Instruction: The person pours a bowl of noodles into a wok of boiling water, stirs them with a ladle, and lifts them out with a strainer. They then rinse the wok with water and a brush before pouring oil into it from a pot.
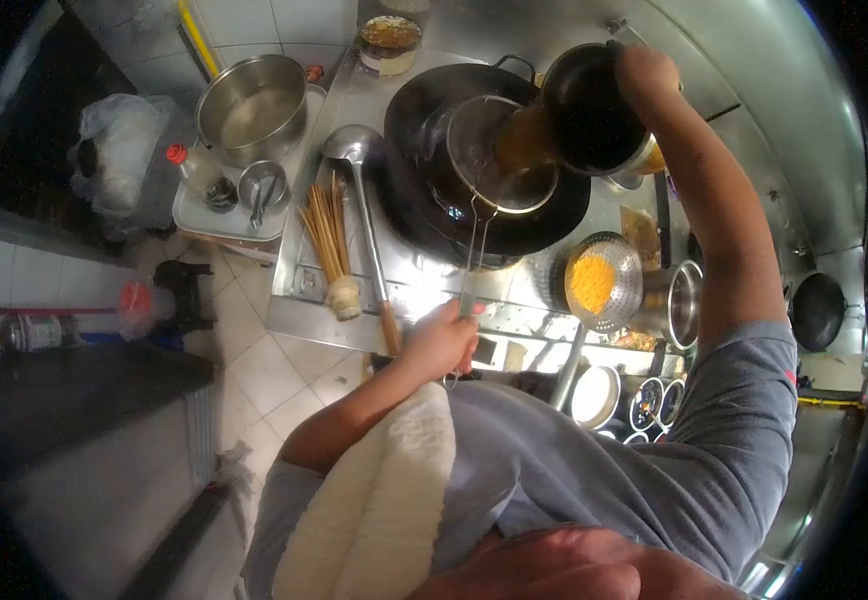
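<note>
My left hand (pixel 441 342) is closed round the handle of a wire strainer (pixel 476 140), whose round mesh bowl lies over a large black wok (pixel 414 120). My right hand (pixel 648 78) grips the rim side of a dark pot (pixel 594 115), tilted toward the strainer. Brownish liquid (pixel 526 138) runs from the pot into the mesh. A cream cloth (pixel 384 490) hangs below my left forearm.
Left of the wok lie a ladle (pixel 366 200) and a bundle of bamboo sticks (pixel 328 245). A steel pot (pixel 254 108) and a red-capped bottle (pixel 202 177) stand further left. On the right are a perforated skimmer with orange food (pixel 626 285) and a steel pot (pixel 685 300).
</note>
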A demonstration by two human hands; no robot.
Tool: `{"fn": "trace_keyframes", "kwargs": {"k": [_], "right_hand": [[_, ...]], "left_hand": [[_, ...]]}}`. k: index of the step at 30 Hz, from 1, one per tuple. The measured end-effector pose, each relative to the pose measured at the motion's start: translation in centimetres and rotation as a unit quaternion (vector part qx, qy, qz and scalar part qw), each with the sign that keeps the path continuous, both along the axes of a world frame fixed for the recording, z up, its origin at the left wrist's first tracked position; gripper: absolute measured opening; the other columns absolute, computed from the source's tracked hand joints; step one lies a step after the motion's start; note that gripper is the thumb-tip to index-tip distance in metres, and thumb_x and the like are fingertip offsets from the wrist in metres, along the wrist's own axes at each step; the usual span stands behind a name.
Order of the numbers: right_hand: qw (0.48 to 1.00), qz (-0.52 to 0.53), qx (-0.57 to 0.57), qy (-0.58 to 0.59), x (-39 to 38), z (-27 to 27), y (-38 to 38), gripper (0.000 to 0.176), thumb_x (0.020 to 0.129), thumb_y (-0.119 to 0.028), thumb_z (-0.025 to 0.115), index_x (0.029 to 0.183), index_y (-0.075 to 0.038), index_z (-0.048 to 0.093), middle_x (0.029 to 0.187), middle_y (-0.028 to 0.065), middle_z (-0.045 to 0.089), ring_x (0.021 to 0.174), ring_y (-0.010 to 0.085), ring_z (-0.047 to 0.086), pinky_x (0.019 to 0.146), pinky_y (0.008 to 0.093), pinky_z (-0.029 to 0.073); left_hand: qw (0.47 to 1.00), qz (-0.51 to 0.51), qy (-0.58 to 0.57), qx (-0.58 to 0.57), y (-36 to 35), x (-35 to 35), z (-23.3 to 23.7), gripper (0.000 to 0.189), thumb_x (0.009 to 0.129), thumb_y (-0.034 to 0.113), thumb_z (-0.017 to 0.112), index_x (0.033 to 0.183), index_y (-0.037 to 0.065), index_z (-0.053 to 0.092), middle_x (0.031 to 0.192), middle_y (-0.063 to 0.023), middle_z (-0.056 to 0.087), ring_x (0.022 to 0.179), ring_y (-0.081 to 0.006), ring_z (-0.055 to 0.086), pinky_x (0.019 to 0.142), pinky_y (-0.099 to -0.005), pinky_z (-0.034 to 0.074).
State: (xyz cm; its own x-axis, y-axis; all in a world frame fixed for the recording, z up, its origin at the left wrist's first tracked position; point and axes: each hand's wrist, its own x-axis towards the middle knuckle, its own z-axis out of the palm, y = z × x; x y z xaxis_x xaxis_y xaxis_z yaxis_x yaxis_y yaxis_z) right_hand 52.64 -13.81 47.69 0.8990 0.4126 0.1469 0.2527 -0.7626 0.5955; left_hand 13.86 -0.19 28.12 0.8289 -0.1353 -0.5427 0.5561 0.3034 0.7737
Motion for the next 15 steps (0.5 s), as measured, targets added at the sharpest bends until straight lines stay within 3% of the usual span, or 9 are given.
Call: {"fn": "trace_keyframes", "kwargs": {"k": [3, 5, 6, 8, 15], "right_hand": [[0.999, -0.029, 0.027, 0.007, 1.1, -0.3, -1.1, 0.026, 0.093, -0.017, 0.05, 0.1, -0.006, 0.072, 0.106, 0.0145, 0.07, 0.098, 0.0333, 0.069, 0.08, 0.0433, 0.056], [0.986, -0.051, 0.155, -0.015, 1.6, -0.6, -2.0, 0.026, 0.093, -0.014, 0.049, 0.102, -0.006, 0.072, 0.109, 0.0149, 0.07, 0.099, 0.0333, 0.068, 0.081, 0.0436, 0.056], [0.986, -0.051, 0.159, -0.016, 1.9, -0.7, -2.5, 0.026, 0.093, -0.014, 0.049, 0.102, -0.006, 0.072, 0.109, 0.0149, 0.07, 0.099, 0.0333, 0.068, 0.081, 0.0436, 0.056], [0.997, -0.041, 0.061, -0.005, 0.9, -0.6, -2.4, 0.026, 0.092, -0.015, 0.05, 0.102, -0.007, 0.073, 0.109, 0.0151, 0.07, 0.1, 0.0329, 0.068, 0.082, 0.044, 0.055], [0.998, -0.024, 0.047, 0.017, 1.1, -1.2, -1.6, 0.025, 0.091, -0.015, 0.051, 0.1, -0.009, 0.074, 0.107, 0.0143, 0.071, 0.1, 0.0318, 0.069, 0.081, 0.0429, 0.056]], "left_hand": [[1.0, -0.002, -0.006, -0.005, 0.2, -0.1, 0.5, 0.037, 0.093, 0.007, 0.047, 0.129, 0.004, 0.056, 0.066, -0.0035, 0.054, 0.046, -0.0135, 0.053, 0.043, -0.03, 0.045], [1.0, -0.007, -0.008, 0.0, 0.4, -0.2, 0.7, 0.037, 0.093, 0.007, 0.047, 0.129, 0.004, 0.056, 0.067, -0.0037, 0.055, 0.046, -0.0136, 0.054, 0.043, -0.0298, 0.045], [1.0, -0.005, -0.008, 0.0, 0.4, -0.2, 0.6, 0.037, 0.093, 0.007, 0.047, 0.129, 0.004, 0.056, 0.067, -0.0037, 0.056, 0.046, -0.0136, 0.054, 0.043, -0.0296, 0.045], [1.0, -0.004, -0.008, 0.002, 0.4, 0.0, 0.9, 0.037, 0.093, 0.008, 0.047, 0.129, 0.004, 0.056, 0.068, -0.0038, 0.056, 0.046, -0.0136, 0.054, 0.044, -0.0293, 0.045], [1.0, -0.012, -0.012, -0.013, -1.5, 0.6, 1.1, 0.035, 0.094, 0.012, 0.047, 0.127, 0.005, 0.055, 0.068, -0.0037, 0.057, 0.048, -0.013, 0.055, 0.045, -0.029, 0.046]]}}
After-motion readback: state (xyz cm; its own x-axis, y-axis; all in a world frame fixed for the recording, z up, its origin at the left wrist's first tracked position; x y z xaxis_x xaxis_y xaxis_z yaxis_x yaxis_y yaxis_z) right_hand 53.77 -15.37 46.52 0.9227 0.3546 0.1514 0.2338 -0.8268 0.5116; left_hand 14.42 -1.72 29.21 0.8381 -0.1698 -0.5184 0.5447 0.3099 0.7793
